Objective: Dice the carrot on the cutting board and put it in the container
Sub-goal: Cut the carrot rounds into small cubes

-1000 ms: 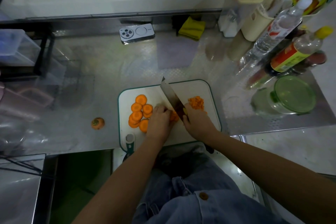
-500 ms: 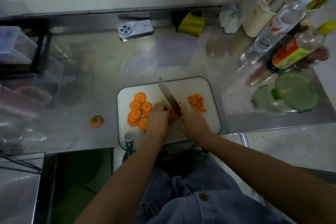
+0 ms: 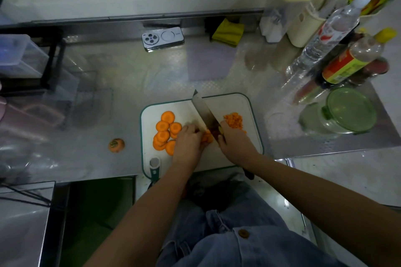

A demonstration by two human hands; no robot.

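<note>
A: While the right hand [image 3: 235,144], fingers wrapped round the handle, sets the cleaver [image 3: 204,112] mid-board, where are the carrot pieces?

B: Slices [image 3: 165,131]: cutting board [image 3: 249,136], left half. Dice [image 3: 234,119]: far right corner. Left hand [image 3: 187,142], fingers curled together, pins strips [image 3: 207,136] beside the blade.

A: Container [image 3: 345,112]?

B: Counter's right edge, green-lidded.

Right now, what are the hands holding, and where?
The right hand grips the knife by its handle. The left hand presses carrot pieces onto the board.
</note>
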